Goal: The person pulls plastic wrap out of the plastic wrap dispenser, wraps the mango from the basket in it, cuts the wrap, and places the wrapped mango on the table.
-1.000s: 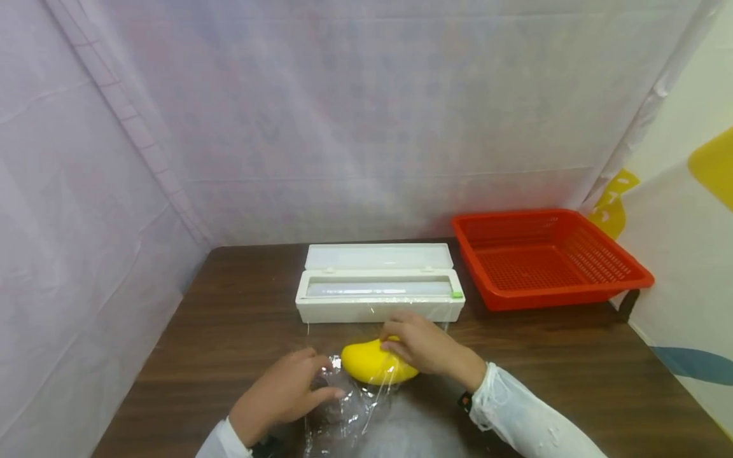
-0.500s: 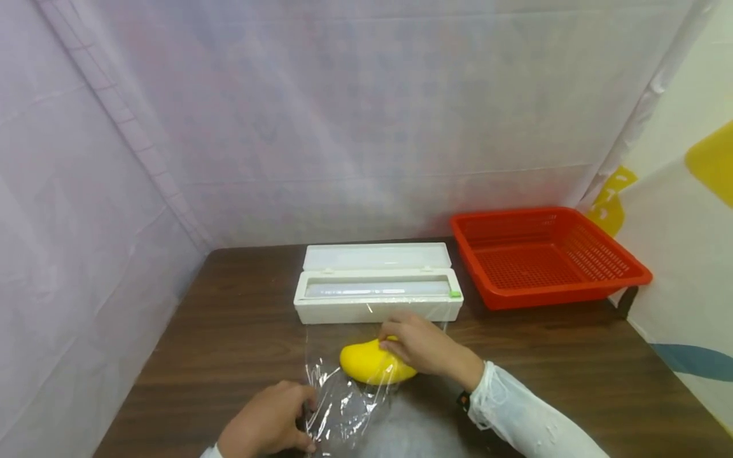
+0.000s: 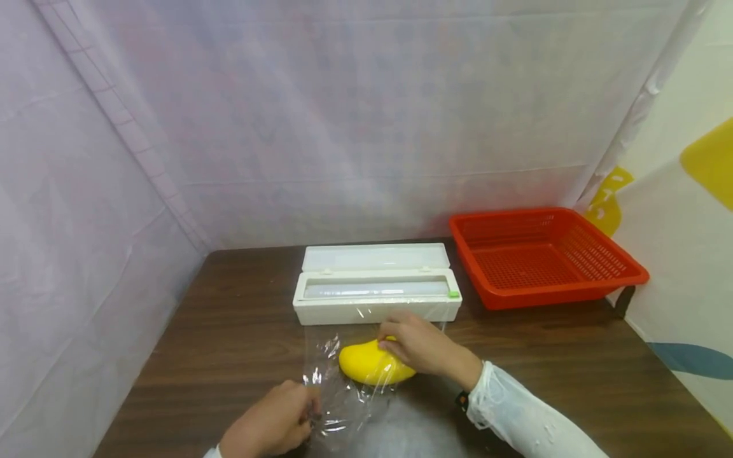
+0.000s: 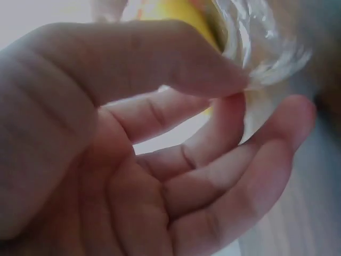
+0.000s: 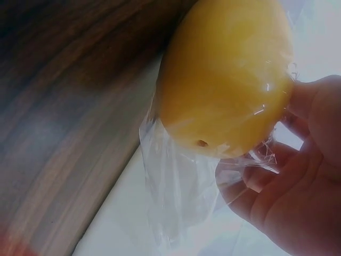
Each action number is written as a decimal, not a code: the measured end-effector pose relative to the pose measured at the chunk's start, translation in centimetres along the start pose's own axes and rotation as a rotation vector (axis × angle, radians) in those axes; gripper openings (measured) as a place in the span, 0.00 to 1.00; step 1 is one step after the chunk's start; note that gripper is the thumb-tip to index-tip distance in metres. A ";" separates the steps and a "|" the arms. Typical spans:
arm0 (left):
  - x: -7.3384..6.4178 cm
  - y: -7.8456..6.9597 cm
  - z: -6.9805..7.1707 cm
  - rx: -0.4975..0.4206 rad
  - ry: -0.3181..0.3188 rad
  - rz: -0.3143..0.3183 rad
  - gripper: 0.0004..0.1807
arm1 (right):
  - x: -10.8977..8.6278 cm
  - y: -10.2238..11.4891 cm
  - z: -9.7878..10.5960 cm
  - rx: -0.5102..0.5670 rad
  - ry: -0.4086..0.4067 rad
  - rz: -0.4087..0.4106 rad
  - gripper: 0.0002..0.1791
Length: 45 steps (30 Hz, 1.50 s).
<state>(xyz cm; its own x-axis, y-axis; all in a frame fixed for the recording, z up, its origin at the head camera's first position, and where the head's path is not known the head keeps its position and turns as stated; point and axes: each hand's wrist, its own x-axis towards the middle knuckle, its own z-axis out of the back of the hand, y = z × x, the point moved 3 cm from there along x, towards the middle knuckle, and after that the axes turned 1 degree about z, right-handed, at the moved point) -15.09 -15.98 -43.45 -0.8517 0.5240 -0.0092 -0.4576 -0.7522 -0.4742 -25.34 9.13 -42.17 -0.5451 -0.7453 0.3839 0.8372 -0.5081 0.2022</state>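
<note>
Our left hand (image 3: 272,420), spread moments ago, now pinches the cling film (image 3: 346,416), seemingly securing its loose side; our right hand (image 3: 424,345) pinches film against the mango (image 3: 362,364), just in front of the open white film dispenser (image 3: 323,312).

Counted: left hand (image 3: 277,416), one; right hand (image 3: 415,343), one; white sleeves (image 3: 527,410), two; yellow fruit (image 3: 363,364), one; clear film (image 3: 335,401), one sheet. Listed further: white box (image 3: 323,312), one, with one lid (image 3: 375,257), one roll (image 3: 375,290) and one green tab (image 3: 453,294); red basket (image 3: 544,298), one; blue-grey wall print (image 3: 695,360), one; brown table (image 3: 229,331), one.
</note>
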 end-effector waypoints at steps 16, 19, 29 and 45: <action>7.1 -2.5 4.5 -0.155 -0.133 -0.116 0.05 | -0.1 0.0 -0.3 0.002 -0.019 0.013 0.04; 9.4 -2.4 4.2 -0.213 -0.102 -0.043 0.06 | -0.1 -0.1 -0.2 0.013 -0.026 0.024 0.04; 13.1 -1.3 1.7 -0.582 -0.052 0.240 0.09 | -0.1 -0.3 -0.4 0.033 -0.026 0.023 0.04; 12.4 -0.4 1.0 -0.682 0.005 0.193 0.23 | -0.5 -0.8 -0.1 0.092 -0.077 -0.045 0.12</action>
<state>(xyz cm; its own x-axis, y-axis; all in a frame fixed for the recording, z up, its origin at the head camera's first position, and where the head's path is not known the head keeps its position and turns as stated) -25.74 -9.61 -42.49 -0.8994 0.4097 -0.1522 -0.0352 -0.4150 -0.9091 -25.72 9.87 -42.57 -0.5800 -0.6857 0.4398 0.8145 -0.4956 0.3015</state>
